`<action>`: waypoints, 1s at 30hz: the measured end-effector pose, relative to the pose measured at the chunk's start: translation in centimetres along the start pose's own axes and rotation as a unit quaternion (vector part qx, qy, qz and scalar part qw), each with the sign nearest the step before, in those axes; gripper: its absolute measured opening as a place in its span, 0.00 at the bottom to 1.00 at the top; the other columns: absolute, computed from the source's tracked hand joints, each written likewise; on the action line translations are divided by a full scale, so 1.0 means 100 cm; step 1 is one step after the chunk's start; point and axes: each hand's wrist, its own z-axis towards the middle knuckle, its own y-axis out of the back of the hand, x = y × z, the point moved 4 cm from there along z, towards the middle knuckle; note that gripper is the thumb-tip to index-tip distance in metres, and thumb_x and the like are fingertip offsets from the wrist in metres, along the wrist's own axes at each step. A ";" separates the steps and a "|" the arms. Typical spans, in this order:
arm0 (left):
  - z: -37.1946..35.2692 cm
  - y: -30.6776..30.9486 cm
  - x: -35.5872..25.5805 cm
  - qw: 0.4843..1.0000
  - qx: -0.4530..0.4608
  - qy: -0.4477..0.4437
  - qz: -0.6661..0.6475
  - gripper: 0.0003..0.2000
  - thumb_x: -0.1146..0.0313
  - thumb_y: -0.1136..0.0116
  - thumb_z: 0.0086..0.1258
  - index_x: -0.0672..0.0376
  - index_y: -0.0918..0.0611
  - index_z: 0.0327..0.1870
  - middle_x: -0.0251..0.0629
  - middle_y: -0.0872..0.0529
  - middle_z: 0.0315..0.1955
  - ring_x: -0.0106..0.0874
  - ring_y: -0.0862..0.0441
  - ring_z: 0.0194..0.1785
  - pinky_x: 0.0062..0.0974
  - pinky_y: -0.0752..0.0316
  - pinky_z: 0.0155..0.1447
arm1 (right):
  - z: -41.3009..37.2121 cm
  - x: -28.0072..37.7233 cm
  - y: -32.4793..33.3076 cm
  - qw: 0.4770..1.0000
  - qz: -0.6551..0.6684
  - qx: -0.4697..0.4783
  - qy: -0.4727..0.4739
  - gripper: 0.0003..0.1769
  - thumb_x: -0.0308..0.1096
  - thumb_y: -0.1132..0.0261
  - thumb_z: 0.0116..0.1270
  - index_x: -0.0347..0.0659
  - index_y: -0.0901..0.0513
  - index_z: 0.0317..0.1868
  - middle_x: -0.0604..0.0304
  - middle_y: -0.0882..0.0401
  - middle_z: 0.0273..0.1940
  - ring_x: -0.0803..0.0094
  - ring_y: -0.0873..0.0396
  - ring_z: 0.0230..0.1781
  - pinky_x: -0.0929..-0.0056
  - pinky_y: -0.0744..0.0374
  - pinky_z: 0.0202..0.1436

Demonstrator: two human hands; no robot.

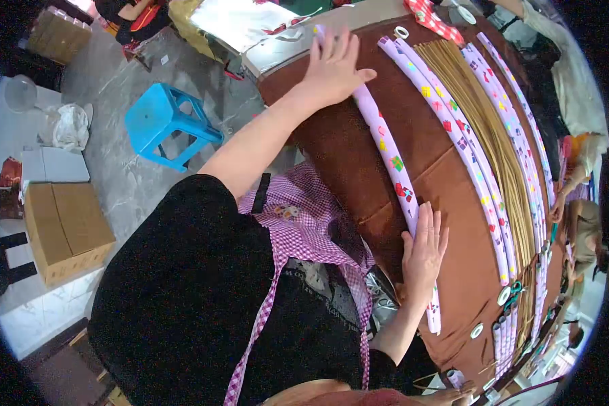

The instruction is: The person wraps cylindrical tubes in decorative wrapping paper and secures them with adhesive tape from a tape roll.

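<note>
Brown table (419,128), patterned roll (392,159) near its edge, left hand (333,64), right hand (423,254) flat, open, upon it

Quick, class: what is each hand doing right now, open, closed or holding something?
Left hand: open, flat on the long white paper roll with coloured prints.
Right hand: open, flat on the same roll's other end.

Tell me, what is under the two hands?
Under the left hand and right hand lies one long patterned roll, resting on the brown table. The stretches of roll beneath the palms are covered.
</note>
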 end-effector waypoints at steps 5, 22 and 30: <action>0.000 0.033 0.046 0.987 -0.058 0.051 0.143 0.42 0.42 0.48 0.73 0.69 0.42 0.76 0.61 0.52 0.78 0.63 0.60 0.80 0.63 0.59 0.78 | 0.001 0.004 0.003 1.000 -0.007 0.003 -0.015 0.35 0.32 0.37 0.70 0.43 0.36 0.75 0.53 0.35 0.75 0.53 0.41 0.78 0.49 0.46 0.80; 0.029 0.025 0.082 0.996 -0.038 0.080 0.027 0.54 0.34 0.29 0.52 0.61 0.37 0.74 0.56 0.21 0.60 0.47 0.21 0.63 0.38 0.25 0.61 | 0.002 0.002 0.002 1.000 -0.008 0.027 -0.002 0.38 0.33 0.34 0.67 0.43 0.38 0.76 0.57 0.38 0.77 0.54 0.43 0.79 0.49 0.47 0.81; 0.026 0.026 0.103 0.992 -0.045 0.053 -0.108 0.41 0.43 0.32 0.61 0.60 0.33 0.70 0.53 0.16 0.54 0.49 0.18 0.58 0.45 0.24 0.60 | 0.001 0.000 0.000 1.000 -0.014 0.022 0.002 0.37 0.34 0.35 0.68 0.43 0.38 0.76 0.58 0.38 0.77 0.54 0.44 0.79 0.48 0.48 0.81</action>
